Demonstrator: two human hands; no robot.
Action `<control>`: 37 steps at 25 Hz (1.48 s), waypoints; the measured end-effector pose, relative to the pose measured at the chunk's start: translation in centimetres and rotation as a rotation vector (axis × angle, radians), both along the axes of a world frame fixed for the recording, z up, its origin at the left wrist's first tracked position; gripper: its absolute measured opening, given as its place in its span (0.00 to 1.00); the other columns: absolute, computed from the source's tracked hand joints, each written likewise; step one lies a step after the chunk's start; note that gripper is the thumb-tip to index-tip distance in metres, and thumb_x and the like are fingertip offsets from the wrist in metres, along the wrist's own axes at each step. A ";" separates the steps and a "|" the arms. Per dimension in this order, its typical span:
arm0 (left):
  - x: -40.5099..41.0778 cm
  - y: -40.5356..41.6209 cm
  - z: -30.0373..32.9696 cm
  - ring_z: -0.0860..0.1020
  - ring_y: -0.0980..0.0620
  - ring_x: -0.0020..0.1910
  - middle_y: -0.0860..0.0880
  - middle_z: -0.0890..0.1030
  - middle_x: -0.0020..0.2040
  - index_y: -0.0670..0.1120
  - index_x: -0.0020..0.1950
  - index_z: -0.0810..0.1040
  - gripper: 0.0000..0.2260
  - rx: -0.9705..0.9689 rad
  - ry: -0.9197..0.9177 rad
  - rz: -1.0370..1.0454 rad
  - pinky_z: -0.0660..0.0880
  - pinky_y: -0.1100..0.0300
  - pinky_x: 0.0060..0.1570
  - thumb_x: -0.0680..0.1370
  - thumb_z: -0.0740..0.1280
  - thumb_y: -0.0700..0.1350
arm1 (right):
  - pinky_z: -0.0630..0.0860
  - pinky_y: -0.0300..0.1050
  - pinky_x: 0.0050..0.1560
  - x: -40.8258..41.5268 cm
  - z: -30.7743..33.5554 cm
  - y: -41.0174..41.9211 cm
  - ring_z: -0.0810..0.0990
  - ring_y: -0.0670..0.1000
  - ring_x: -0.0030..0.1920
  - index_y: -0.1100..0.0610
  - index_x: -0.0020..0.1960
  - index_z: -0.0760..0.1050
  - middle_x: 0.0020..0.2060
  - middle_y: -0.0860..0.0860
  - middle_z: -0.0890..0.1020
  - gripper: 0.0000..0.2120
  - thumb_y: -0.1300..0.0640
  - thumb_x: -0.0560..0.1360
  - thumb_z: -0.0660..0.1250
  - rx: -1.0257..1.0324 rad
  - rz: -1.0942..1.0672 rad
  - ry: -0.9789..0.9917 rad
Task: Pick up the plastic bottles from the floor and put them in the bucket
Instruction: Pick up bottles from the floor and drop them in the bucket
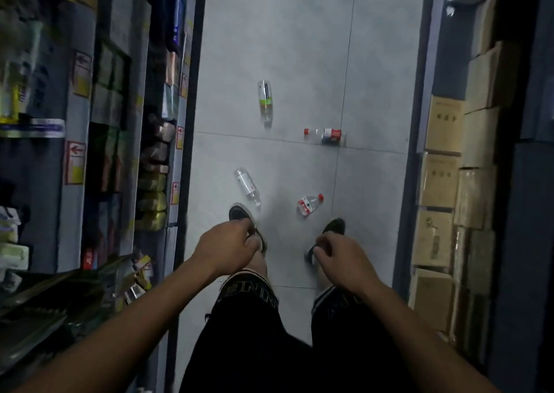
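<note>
Several plastic bottles lie on the grey tiled floor ahead of my feet. A clear bottle with a green band (265, 101) lies farthest away. To its right lies a red-capped bottle with a red label (325, 135). A clear bottle with a white label (247, 186) lies just beyond my left shoe. A small red-capped bottle (309, 204) lies between my shoes, further out. My left hand (230, 247) and my right hand (338, 259) hang above my knees with fingers loosely curled, holding nothing. No bucket is in view.
I stand in a narrow aisle. Dark shelves packed with goods (105, 152) line the left side. Stacked cardboard boxes (449, 182) line the right. The tiled floor (284, 32) runs on beyond the bottles.
</note>
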State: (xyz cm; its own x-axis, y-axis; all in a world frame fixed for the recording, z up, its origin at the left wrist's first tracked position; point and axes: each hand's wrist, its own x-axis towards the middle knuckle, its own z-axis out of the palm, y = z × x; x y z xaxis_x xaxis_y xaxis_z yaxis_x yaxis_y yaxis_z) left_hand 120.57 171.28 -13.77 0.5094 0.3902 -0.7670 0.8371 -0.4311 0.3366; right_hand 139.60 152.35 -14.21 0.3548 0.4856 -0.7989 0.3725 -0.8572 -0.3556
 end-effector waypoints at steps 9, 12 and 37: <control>6.3 0.5 -37.0 0.81 0.54 0.49 0.51 0.83 0.54 0.52 0.57 0.81 0.10 -0.228 0.135 0.691 0.75 0.58 0.46 0.77 0.67 0.50 | 0.75 0.44 0.48 0.7 -37.0 2.8 0.80 0.50 0.48 0.51 0.52 0.79 0.46 0.47 0.83 0.07 0.53 0.76 0.65 -0.191 -0.289 0.137; 6.5 -1.7 -51.4 0.78 0.45 0.55 0.44 0.77 0.62 0.47 0.72 0.69 0.27 -0.097 0.222 0.783 0.73 0.56 0.50 0.75 0.70 0.52 | 0.75 0.49 0.56 1.6 -51.5 1.9 0.79 0.56 0.53 0.56 0.56 0.78 0.53 0.54 0.82 0.10 0.52 0.78 0.66 -0.272 -0.443 0.078; 12.6 -2.0 -30.9 0.72 0.61 0.34 0.61 0.67 0.40 0.54 0.60 0.65 0.31 0.030 0.092 0.371 0.68 0.65 0.28 0.65 0.76 0.63 | 0.78 0.58 0.60 7.9 -29.5 3.8 0.79 0.59 0.58 0.53 0.73 0.58 0.61 0.55 0.76 0.41 0.48 0.66 0.73 -0.206 -0.321 0.091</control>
